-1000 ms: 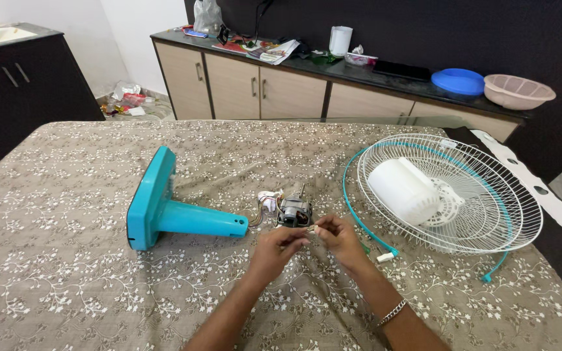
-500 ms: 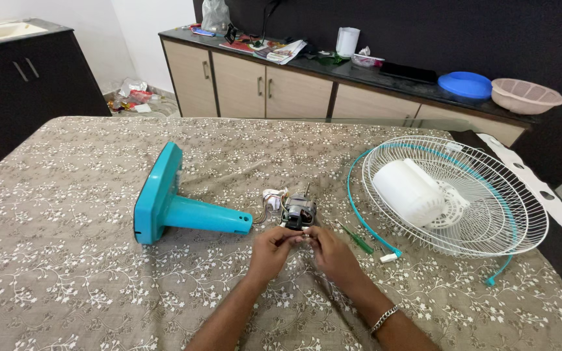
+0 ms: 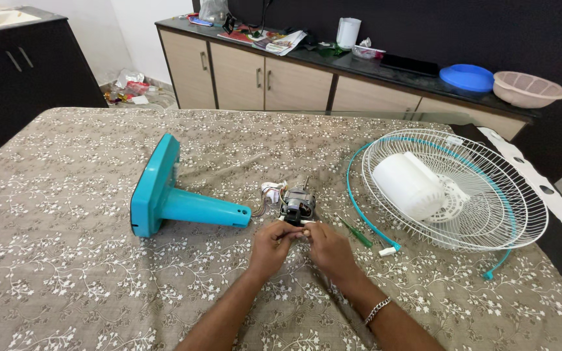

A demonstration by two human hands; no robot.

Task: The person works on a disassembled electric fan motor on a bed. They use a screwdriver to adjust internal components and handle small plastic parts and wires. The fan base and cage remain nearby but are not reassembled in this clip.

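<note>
Teal plastic fan stand [image 3: 177, 203] lies on its side, left on desk [image 3: 66, 260], wires running to small metal fan motor [image 3: 297, 205] at centre. Left hand [image 3: 271, 244] and right hand [image 3: 326, 246] meet just below motor, both pinching small pale part; too small to identify. Motor probably dense, rigid; hold by casing, not fragile wires. Green screwdriver [image 3: 354, 232], then white wire fan guard [image 3: 456, 192] at right.
</note>
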